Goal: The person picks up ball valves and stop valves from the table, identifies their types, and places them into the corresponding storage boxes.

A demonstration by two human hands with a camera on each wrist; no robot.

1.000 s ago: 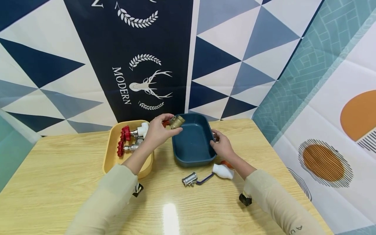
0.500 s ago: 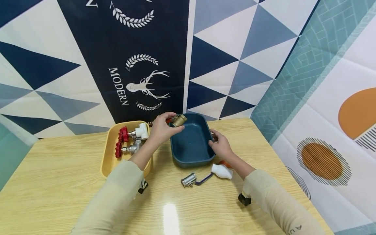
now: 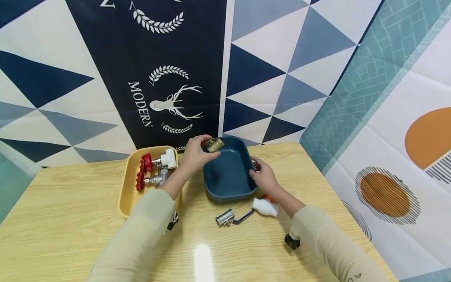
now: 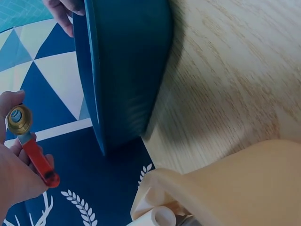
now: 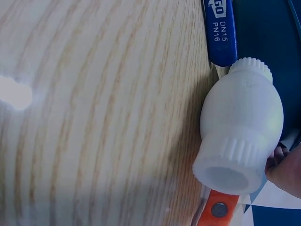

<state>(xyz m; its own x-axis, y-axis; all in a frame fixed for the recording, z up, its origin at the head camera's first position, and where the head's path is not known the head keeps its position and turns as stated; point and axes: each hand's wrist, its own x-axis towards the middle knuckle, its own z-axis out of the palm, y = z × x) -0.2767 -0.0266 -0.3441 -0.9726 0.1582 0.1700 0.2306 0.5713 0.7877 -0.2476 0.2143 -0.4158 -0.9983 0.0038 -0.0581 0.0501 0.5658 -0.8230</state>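
My left hand (image 3: 195, 156) holds a brass ball valve (image 3: 215, 145) between thumb and fingers, above the left rim of a dark blue bin (image 3: 230, 172). In the left wrist view the valve's red lever handle (image 4: 38, 161) lies along the fingers. My right hand (image 3: 265, 174) grips the bin's right rim, thumb on the near side; its other fingers are partly hidden. In front of the bin lie a silver ball valve (image 3: 224, 217) with a blue lever and a white plastic ball valve (image 3: 265, 206) with an orange handle. The bin's visible floor is bare.
A yellow bin (image 3: 128, 196) left of the blue one holds valves with red handwheels (image 3: 140, 181) and a white tee-shaped body (image 3: 168, 158). The wooden table (image 3: 70, 235) meets a patterned wall (image 3: 176, 47) at the back and another at the right.
My left hand has shifted slightly right with the brass valve, further over the blue bin's rim. My right hand keeps its grip on the bin. The head view has shifted a little.
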